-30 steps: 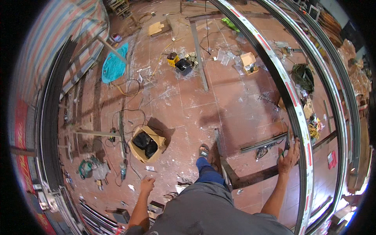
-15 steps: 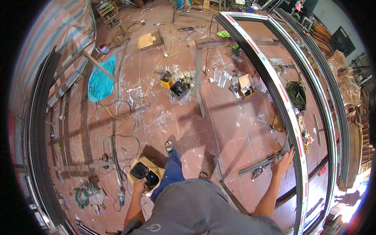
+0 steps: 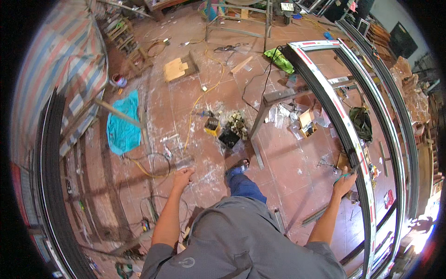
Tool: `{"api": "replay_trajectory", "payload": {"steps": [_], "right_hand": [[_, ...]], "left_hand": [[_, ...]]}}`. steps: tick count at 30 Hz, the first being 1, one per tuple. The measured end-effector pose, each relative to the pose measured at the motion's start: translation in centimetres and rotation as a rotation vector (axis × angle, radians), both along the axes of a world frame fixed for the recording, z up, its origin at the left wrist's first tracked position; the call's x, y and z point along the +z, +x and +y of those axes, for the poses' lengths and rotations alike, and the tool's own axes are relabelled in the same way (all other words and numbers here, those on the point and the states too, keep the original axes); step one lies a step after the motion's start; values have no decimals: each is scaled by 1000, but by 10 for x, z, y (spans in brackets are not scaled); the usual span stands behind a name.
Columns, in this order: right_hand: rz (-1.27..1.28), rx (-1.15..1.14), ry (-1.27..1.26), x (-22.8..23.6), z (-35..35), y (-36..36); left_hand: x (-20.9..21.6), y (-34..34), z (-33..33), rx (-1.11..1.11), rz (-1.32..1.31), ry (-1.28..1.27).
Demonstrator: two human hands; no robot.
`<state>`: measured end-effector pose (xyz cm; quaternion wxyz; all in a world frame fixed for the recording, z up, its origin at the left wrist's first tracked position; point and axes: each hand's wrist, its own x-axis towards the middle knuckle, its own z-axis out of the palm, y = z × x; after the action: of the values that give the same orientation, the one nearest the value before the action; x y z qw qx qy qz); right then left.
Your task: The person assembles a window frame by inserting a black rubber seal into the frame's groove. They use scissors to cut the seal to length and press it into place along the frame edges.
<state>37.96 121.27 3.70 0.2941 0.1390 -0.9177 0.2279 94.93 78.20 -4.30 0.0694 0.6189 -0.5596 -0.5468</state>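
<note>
My left hand [image 3: 184, 177] is in front of me above the tiled floor, its fingers drawn together. Whatever they may pinch is too small to make out. On the right, my right hand [image 3: 344, 185] is closed around a hand tool with a teal handle [image 3: 342, 176]; its dark end points toward the frame, and its exact kind is unclear. That hand is right beside the long black-and-white metal frame [image 3: 335, 106], which has red marks along its white face. Whether it touches the frame cannot be told.
A metal trestle [image 3: 260, 116] stands ahead near a black container [image 3: 229, 138] and a yellow one [image 3: 212, 125]. An opened carton [image 3: 306, 122] lies close to the frame. Teal cloth [image 3: 124, 123], a yellow hose [image 3: 200, 98] and cables lie about. Dark profiles [image 3: 52, 186] line the left.
My left hand has come up and forward, away from the black items in the cardboard box, which my body now hides. I have stepped forward; my right hand still holds the tool beside the frame.
</note>
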Motion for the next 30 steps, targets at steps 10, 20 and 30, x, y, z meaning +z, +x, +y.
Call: {"api": "replay_trajectory", "payload": {"steps": [10, 20, 30], "right_hand": [[69, -637, -636, -27, -125, -61], [157, -751, -1116, -29, -201, -93], [282, -689, -1433, -23, -336, -144]], "left_hand": [[-23, -98, -174, 41, 30, 148], [10, -404, -370, -598, 71, -190], [-45, -760, -439, -1216, 627, -184]]}}
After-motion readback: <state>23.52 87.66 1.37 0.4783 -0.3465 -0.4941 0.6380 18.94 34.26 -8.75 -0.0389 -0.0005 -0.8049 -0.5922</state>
